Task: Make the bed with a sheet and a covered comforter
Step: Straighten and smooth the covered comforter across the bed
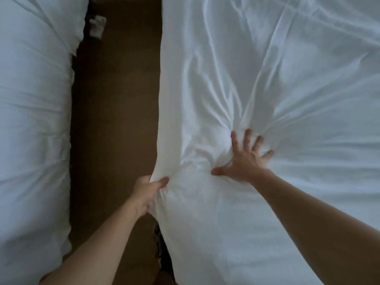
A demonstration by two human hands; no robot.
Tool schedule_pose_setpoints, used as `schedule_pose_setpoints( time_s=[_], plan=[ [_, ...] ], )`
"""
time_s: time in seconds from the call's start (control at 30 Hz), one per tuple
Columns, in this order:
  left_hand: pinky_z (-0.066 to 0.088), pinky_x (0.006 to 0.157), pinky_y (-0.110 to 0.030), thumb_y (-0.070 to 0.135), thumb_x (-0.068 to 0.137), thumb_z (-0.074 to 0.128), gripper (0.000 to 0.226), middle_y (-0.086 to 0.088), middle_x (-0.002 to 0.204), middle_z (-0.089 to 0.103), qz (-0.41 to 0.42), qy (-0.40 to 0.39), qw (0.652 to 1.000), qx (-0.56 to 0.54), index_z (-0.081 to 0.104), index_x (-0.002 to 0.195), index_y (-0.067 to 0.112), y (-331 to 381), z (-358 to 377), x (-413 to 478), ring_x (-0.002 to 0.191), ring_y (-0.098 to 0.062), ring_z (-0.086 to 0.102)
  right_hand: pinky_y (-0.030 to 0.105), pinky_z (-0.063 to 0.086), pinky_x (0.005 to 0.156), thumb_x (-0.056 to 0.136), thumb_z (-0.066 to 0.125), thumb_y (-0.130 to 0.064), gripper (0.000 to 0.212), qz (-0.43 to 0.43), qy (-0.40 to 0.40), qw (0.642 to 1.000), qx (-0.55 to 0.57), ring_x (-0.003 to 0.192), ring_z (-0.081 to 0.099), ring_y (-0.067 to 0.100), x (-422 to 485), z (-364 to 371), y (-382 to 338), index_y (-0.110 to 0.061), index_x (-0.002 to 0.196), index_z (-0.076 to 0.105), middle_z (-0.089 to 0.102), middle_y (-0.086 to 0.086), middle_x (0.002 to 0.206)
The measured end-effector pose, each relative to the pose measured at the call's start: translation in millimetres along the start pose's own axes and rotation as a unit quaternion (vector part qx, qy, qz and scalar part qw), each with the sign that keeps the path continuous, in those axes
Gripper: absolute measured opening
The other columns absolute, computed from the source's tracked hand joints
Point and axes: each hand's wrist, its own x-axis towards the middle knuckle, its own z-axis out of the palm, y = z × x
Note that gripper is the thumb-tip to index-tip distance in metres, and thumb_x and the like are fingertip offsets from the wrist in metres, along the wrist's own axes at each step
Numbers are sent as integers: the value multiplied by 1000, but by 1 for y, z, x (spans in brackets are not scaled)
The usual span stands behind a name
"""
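Observation:
A white covered comforter (277,83) lies wrinkled across the bed on the right and fills most of the view. My left hand (147,195) grips the comforter's left edge where it hangs over the bed side, with the cloth bunched in its fingers. My right hand (242,159) presses flat on top of the comforter with fingers spread, and creases fan out from under it. Any sheet beneath is hidden by the comforter.
A second bed with white bedding (33,130) stands on the left. Between the two beds runs a narrow strip of brown carpet (115,99). A small pale object (97,26) lies on the carpet at the far end.

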Motion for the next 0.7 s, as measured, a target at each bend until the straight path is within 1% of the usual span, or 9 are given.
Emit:
schedule_pose_setpoints(
  time_s=[0.1,0.2,0.3,0.4,0.47,0.57,0.6,0.63,0.7],
  plan=[
    [50,101,-47,56,62,89,79,-3,123,70,4,-91,996,-9,64,125,17,25,-11,20,111,-23,67,79,-2,107,37,53,-101,156,35,-8,999,0,145,-29,44,-4,9,-15,-32,150,-30,-41,9,156],
    [47,104,-45,54,75,79,69,-8,126,69,3,-191,968,-161,64,129,13,71,9,46,117,-26,66,78,-4,108,35,51,-103,158,48,-6,999,-6,144,-32,44,0,12,-20,-30,149,-32,-42,10,155],
    [55,93,-39,38,67,91,56,-11,108,75,10,-74,989,-125,70,109,6,82,30,65,94,-24,73,76,-4,110,37,50,-103,155,47,0,999,1,145,-31,42,-1,14,-16,-32,150,-30,-41,8,156],
    [52,85,-32,47,62,93,55,2,90,67,44,68,997,8,64,96,16,66,28,67,86,-20,65,74,-2,112,41,46,-104,150,40,1,999,-2,147,-28,41,-4,14,-15,-34,151,-29,-39,6,158],
    [54,89,-36,54,56,94,65,1,94,69,17,33,999,2,64,99,16,79,27,70,91,-23,67,70,-3,115,42,45,-104,148,39,7,999,10,148,-25,38,-7,13,-16,-34,152,-26,-34,5,160],
    [54,97,-46,59,53,93,84,-10,114,74,-26,-124,987,-99,69,117,11,126,25,83,103,-28,72,63,-4,119,43,42,-105,146,38,28,999,25,150,-22,34,-9,13,-17,-35,153,-23,-30,5,162],
    [53,99,-49,59,51,94,88,-11,117,73,-24,-140,982,-125,68,121,12,138,25,89,105,-30,71,61,-4,120,44,40,-105,145,40,32,998,32,150,-22,34,-9,13,-18,-34,154,-23,-29,5,162],
    [53,99,-50,57,49,96,90,-12,116,73,-17,-135,981,-137,68,121,11,145,26,94,104,-31,72,59,-4,121,45,38,-105,143,43,35,998,40,150,-21,34,-9,13,-20,-34,154,-23,-28,5,163],
    [55,96,-46,50,50,98,80,-10,108,74,2,-38,992,-117,69,112,8,148,25,98,97,-28,72,58,-5,121,49,30,-106,140,54,38,997,41,150,-20,36,-8,9,-27,-31,155,-21,-26,9,163]
  ],
)
